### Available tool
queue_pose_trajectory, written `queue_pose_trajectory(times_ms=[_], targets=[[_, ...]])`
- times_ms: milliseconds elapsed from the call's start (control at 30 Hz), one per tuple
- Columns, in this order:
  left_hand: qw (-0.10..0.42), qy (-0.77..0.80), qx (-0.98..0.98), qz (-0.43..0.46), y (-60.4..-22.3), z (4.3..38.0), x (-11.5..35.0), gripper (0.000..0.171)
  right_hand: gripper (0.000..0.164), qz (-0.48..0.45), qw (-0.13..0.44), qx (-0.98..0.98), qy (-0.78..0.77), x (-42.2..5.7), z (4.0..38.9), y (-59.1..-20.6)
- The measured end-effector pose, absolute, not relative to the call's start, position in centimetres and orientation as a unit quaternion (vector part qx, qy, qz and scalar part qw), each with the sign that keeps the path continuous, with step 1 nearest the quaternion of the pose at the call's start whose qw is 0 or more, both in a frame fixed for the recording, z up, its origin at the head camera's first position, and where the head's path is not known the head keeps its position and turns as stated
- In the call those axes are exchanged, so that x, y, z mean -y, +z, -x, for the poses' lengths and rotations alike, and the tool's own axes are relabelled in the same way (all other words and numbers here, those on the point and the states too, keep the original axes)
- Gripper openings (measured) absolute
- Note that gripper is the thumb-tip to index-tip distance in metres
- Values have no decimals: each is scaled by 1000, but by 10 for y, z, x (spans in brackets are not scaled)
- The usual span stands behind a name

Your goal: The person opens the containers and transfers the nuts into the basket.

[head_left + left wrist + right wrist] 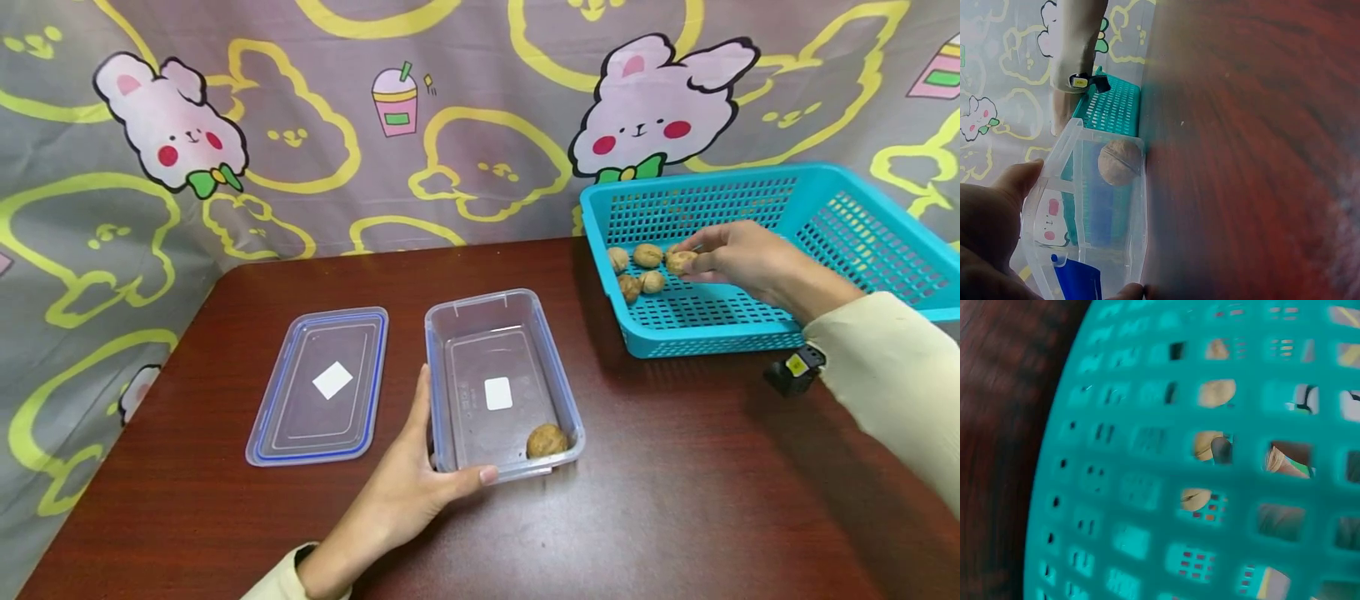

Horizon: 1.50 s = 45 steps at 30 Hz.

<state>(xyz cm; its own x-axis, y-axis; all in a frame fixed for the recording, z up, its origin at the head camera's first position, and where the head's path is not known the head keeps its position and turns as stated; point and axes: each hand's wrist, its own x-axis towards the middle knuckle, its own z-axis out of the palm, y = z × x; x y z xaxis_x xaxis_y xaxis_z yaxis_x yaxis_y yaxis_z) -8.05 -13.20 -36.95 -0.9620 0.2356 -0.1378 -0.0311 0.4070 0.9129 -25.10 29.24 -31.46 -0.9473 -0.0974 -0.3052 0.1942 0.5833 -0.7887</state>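
Note:
My left hand (401,492) holds a clear plastic container (487,358) at its near left corner, thumb on the near wall and fingers along the left side. One walnut (547,440) lies in the container's near right corner; the left wrist view shows this walnut (1119,162) through the clear wall. Inside the turquoise basket (712,342), my right hand (738,258) pinches a walnut (681,262) between thumb and fingers. Several other walnuts (647,256) lie at the basket's left end. The basket wall (1141,444) mostly blocks the right wrist view, with walnuts showing through its holes.
A clear lid (322,387) with a blue seal lies flat on the dark wooden table (637,500), left of the container. Behind the table hangs a patterned cloth (495,83). A small black device (798,368) is strapped at the right wrist, beside the basket's near wall.

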Motion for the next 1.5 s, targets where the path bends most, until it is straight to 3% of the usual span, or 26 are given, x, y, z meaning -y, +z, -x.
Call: queue_pose_trajectory(times_ms=[200,767,1033,1500], targets=[[120,535,-834,-59,-369,80,131,139,52,-26,169,-894,-414,-295,252,-321],[120,527,-839,-58,-369,78,132,139,41,4,169,-941,-292,-289,251,-331],[119,526,-840,-59,-369,78,133,140,48,-3,156,-950,-271,-290,252,-329],[119,534,-835,-59,-370,79,132,139,43,11,72,-958,-278,-289,237,-308]])
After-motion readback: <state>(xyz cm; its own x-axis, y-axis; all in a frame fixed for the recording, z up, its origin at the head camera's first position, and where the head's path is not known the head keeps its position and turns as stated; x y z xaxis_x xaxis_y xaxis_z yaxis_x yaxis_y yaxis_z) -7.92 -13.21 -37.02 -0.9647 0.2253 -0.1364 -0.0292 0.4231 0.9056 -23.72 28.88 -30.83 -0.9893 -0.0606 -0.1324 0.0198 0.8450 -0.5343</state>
